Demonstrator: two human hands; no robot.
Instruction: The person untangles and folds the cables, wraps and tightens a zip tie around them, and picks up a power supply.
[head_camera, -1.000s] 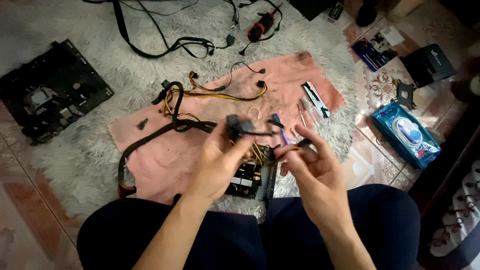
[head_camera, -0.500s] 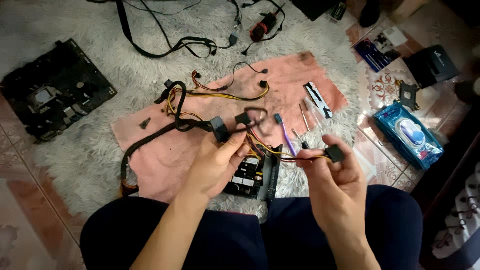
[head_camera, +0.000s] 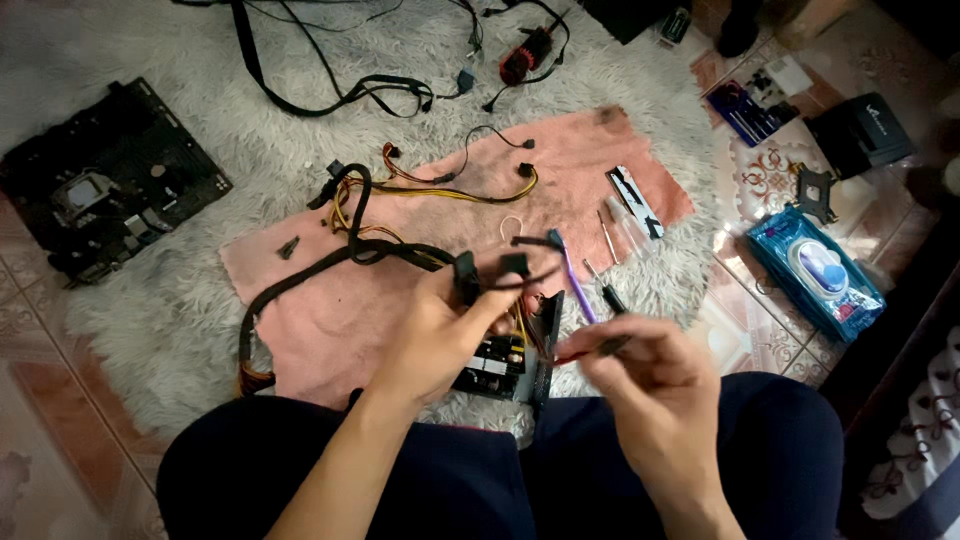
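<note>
My left hand (head_camera: 440, 335) grips a bundle of black cables with black connectors (head_camera: 490, 268) that run off an opened power supply unit (head_camera: 510, 355) lying on a pink cloth (head_camera: 330, 300). My right hand (head_camera: 650, 375) pinches a small black connector (head_camera: 612, 346) on red and dark wires, held just right of the unit. A thick black sleeved cable (head_camera: 300, 285) loops away to the left over the cloth. Yellow and black wires (head_camera: 440, 190) lie further back on the cloth.
A black motherboard (head_camera: 105, 190) lies at the left on a white shaggy rug (head_camera: 200, 120). Screwdrivers (head_camera: 605, 240) and a purple tool (head_camera: 570, 270) rest on the cloth's right part. A blue wipes pack (head_camera: 815, 270) and a black box (head_camera: 860, 130) sit on the tiled floor at right.
My right hand has moved down and slightly left with its connector. The left hand has shifted a little while keeping the cable bundle.
</note>
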